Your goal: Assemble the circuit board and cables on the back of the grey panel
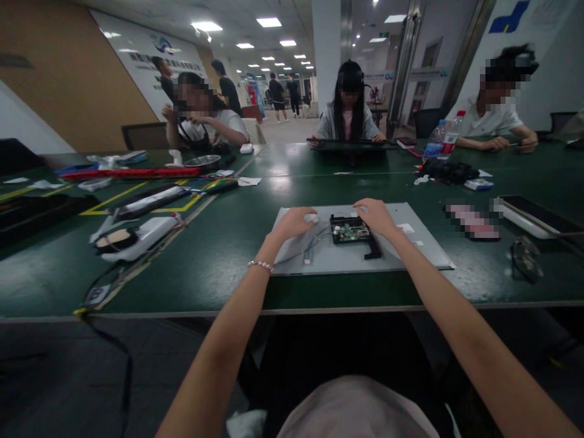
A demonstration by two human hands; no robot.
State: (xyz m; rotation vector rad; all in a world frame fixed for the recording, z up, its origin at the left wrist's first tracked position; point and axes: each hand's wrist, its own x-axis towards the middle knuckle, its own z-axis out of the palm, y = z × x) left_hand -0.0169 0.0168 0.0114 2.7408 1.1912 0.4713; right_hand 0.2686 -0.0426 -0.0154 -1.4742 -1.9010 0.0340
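A flat grey panel (pixel 392 258) lies on the table in front of me, and on it sits a green circuit board (pixel 350 232) in a black plastic frame (pixel 373 248). Thin grey cables (pixel 314 238) run from the board toward the left. My left hand (pixel 296 223) rests over the panel's upper left part, fingers bent and slightly apart, with nothing visible in its grasp. At the frame's upper right corner is my right hand (pixel 376 216), its fingers loosely bent and apart; whether the fingertips touch the frame is unclear.
White handheld devices (pixel 141 237) and a red strip (pixel 132 173) lie to the left on the green table (pixel 219 255). To the right are a pink phone-like item (pixel 472 220), glasses (pixel 526 258), a white-and-black device (pixel 529 216) and bottles (pixel 451 135). Several people sit across.
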